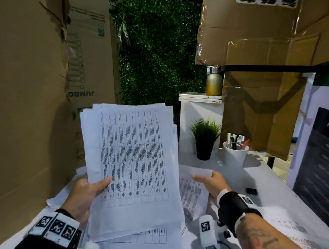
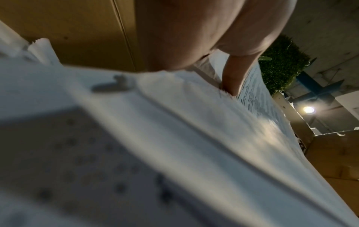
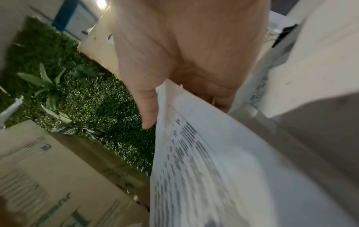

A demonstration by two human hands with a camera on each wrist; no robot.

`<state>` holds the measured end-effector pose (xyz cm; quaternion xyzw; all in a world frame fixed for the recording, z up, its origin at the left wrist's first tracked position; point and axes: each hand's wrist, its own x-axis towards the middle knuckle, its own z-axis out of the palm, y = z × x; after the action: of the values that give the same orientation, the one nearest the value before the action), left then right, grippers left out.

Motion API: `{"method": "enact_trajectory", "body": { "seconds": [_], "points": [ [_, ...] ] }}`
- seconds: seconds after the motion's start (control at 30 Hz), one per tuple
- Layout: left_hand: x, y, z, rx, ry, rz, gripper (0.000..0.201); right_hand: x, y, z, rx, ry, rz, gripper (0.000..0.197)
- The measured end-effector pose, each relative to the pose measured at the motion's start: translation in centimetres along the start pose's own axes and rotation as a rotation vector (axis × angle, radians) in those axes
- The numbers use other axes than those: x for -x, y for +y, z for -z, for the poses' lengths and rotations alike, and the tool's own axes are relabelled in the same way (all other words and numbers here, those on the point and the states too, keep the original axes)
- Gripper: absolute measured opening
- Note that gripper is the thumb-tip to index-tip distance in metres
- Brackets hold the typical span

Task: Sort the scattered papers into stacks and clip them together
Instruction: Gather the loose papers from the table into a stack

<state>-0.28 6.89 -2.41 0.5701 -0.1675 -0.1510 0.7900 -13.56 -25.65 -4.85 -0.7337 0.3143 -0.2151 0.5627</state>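
My left hand (image 1: 94, 188) grips a thick, uneven stack of printed table sheets (image 1: 133, 158) and holds it up over the table, thumb on the front page. In the left wrist view the thumb (image 2: 233, 76) presses on the stack (image 2: 194, 122). My right hand (image 1: 206, 178) pinches the top edge of a single printed sheet (image 1: 192, 190) to the right of the stack. The right wrist view shows that sheet (image 3: 204, 153) between the thumb (image 3: 149, 110) and the fingers behind it. More loose papers (image 1: 140, 248) lie beneath the stack. Small black binder clips (image 1: 251, 190) sit on the table further right.
On the white table (image 1: 274, 183) stand a small potted plant (image 1: 205, 139) and a white cup of pens (image 1: 235, 154). A dark screen (image 1: 327, 170) rises at the right, with more papers (image 1: 297, 231) before it. Cardboard walls (image 1: 26, 82) close in the left and back.
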Motion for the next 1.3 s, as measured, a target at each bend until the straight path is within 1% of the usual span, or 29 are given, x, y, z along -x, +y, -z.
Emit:
{"method": "enact_trajectory", "body": {
  "seconds": [0.03,0.07,0.1,0.13,0.17,0.2,0.23,0.27,0.3,0.33,0.37,0.4,0.43,0.5,0.6,0.67,0.73,0.8,0.83,0.87,0.9,0.93,0.97,1.0,1.07,1.13,1.2,1.23,1.3],
  "points": [
    [0.0,0.3,-0.2,0.022,-0.013,-0.015,0.017,0.3,0.8,-0.4,0.072,-0.078,-0.065,0.054],
    [-0.1,0.5,-0.5,0.049,-0.026,-0.028,0.020,0.5,1.7,-0.6,0.186,-0.168,-0.112,0.063],
    [-0.1,0.7,-0.7,0.078,-0.046,-0.032,0.023,1.1,2.2,-0.9,0.307,-0.250,-0.133,0.061],
    [-0.2,0.8,-0.8,0.108,-0.067,-0.031,0.025,1.4,2.2,-1.1,0.370,-0.281,-0.129,0.052],
    [-0.3,0.9,-0.9,0.138,-0.096,-0.029,0.029,1.9,1.5,-1.0,0.360,-0.261,-0.106,0.042],
    [-0.4,0.9,-0.8,0.171,-0.125,-0.026,0.032,2.4,0.6,-1.0,0.297,-0.224,-0.062,0.030],
    [-0.4,1.0,-0.7,0.209,-0.156,-0.018,0.035,2.7,-0.4,-0.7,0.158,-0.170,-0.017,0.020],
    [-0.4,1.2,-0.5,0.254,-0.182,-0.004,0.037,2.5,-1.1,-0.4,-0.016,-0.096,0.032,0.016],
    [-0.3,1.6,-0.5,0.297,-0.216,0.015,0.045,2.6,-2.2,0.0,-0.159,-0.031,0.069,0.019],
    [-0.1,2.0,-0.5,0.313,-0.256,0.030,0.061,2.6,-2.8,0.2,-0.240,0.011,0.089,0.021],
    [0.0,2.3,-0.6,0.309,-0.285,0.040,0.072,2.8,-3.4,0.3,-0.248,0.024,0.101,0.023],
    [0.0,2.4,-0.7,0.292,-0.287,0.051,0.073,3.0,-3.8,0.2,-0.224,0.020,0.114,0.023],
    [-0.2,2.5,-0.9,0.261,-0.271,0.064,0.064,3.4,-4.2,0.0,-0.192,-0.001,0.115,0.023],
    [-0.6,2.4,-1.2,0.205,-0.173,0.080,0.044,4.1,-4.4,-0.7,-0.172,-0.084,0.095,0.025],
    [-0.8,1.7,-1.5,0.061,-0.085,0.114,0.034,5.4,-4.6,-1.7,-0.267,-0.250,0.044,0.028],
    [-0.8,1.2,-1.9,-0.049,-0.019,0.098,0.030,6.0,-4.9,-2.3,-0.364,-0.299,0.011,0.030],
    [-0.9,0.7,-2.1,-0.099,0.046,0.090,0.026,6.3,-5.3,-2.6,-0.447,-0.302,0.001,0.035],
    [-0.8,0.3,-2.7,-0.104,0.077,0.081,0.024,6.1,-5.5,-2.8,-0.535,-0.292,-0.074,0.055],
    [-0.7,0.2,-3.0,-0.106,0.081,0.064,0.023,6.0,-5.6,-2.9,-0.571,-0.322,-0.128,0.069],
    [-0.6,0.3,-3.3,-0.123,0.085,0.026,0.022,6.0,-6.0,-3.0,-0.562,-0.365,-0.145,0.080],
    [-0.5,0.5,-3.7,-0.154,0.095,-0.034,0.021,6.0,-6.4,-3.0,-0.518,-0.398,-0.094,0.083],
    [-0.3,0.8,-4.1,-0.187,0.108,-0.106,0.024,6.5,-7.1,-3.0,-0.425,-0.388,0.027,0.076],
    [-0.3,1.3,-4.6,-0.213,0.119,-0.173,0.030,6.7,-7.7,-2.9,-0.334,-0.329,0.164,0.063],
    [-0.2,1.9,-5.0,-0.222,0.122,-0.224,0.042,7.1,-8.5,-2.9,-0.275,-0.275,0.281,0.050],
    [0.1,3.2,-5.5,-0.189,0.117,-0.272,0.064,7.3,-9.7,-2.4,-0.298,-0.220,0.411,0.037],
    [0.4,4.1,-5.9,-0.175,0.135,-0.241,0.073,7.3,-10.2,-1.7,-0.381,-0.229,0.430,0.036],
    [0.8,4.3,-6.0,-0.190,0.141,-0.181,0.081,7.2,-9.9,-1.3,-0.384,-0.254,0.411,0.041],
    [1.2,4.1,-6.2,-0.195,0.114,-0.160,0.079,7.2,-9.4,-1.2,-0.373,-0.259,0.411,0.042],
    [2.1,4.1,-6.5,-0.208,0.051,-0.142,0.065,7.4,-8.7,-1.2,-0.343,-0.267,0.434,0.040]
  ]
}}
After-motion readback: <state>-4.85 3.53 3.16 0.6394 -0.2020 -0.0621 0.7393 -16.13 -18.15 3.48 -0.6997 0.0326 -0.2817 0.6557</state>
